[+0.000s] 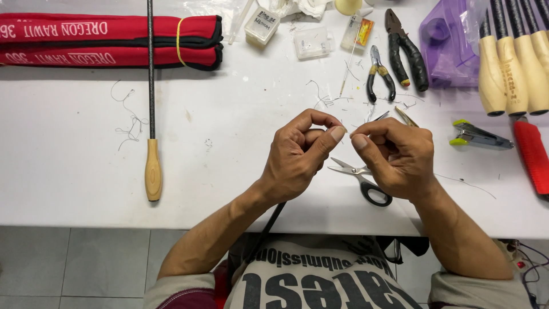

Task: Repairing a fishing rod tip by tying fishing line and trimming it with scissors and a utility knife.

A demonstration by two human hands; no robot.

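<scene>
Both hands raised just above the white counter (86, 171), fingertips meeting at centre. Left hand (300, 151) pinched, thumb against forefinger; a dark rod (269, 229) running from under that palm down and back toward the body, past the counter edge. Long axis of rod: roughly diagonal, tip end up inside the left fist, butt end toward the lap. Tip itself hidden by the fingers (337, 133).

Right hand (397, 157) also pinched, thumb and forefinger closed just beside the left thumb tip. Something very fine between them, perhaps thread; too thin to make out. A thin metal point (407, 117) sticking out above the right knuckles, up and away; held or lying behind, unclear.

Left hand nearer the rod, in contact. Right hand at the rod's tip end only, touching or nearly so.

Scissors (360, 177) flat on counter directly under the right hand, loops toward the body. Small pliers (378, 74) and larger pliers (406, 51) well beyond. Green-tipped clip (477, 136) to the right. Wooden-handled rod (151, 114) well left, lying lengthwise away from the body. Red roll (108, 40) far left.
</scene>
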